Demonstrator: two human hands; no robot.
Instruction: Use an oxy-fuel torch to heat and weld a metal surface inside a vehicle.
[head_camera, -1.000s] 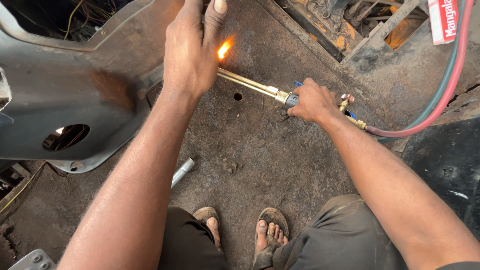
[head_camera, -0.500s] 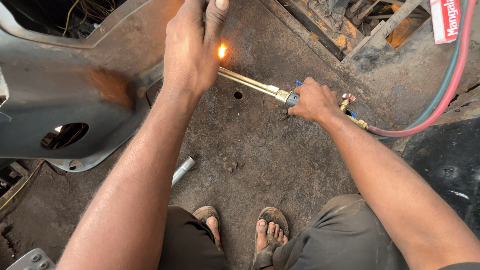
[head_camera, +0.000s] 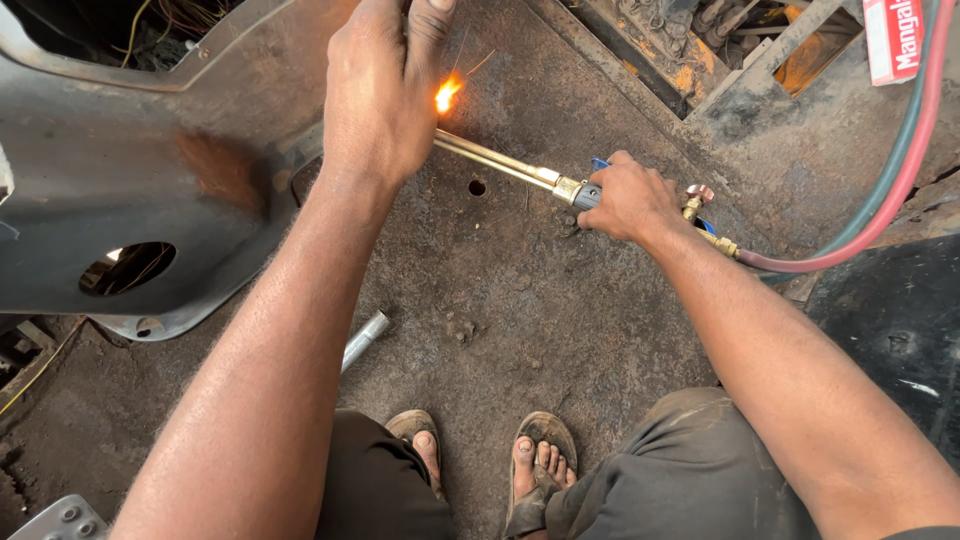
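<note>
Around the torch handle (head_camera: 585, 195), right hand (head_camera: 628, 200) fingers (head_camera: 600, 192) closed.

torch tip (head_camera: 440, 140) behind left hand (head_camera: 385, 95) (fingertips cropped)

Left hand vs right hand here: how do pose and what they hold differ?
The left hand is stretched far forward beside the flame, knuckles up; whether it holds anything is hidden. The right hand sits nearer, closed round the torch handle where the hoses join. Both are bare and hover over the rusty metal floor.
</note>
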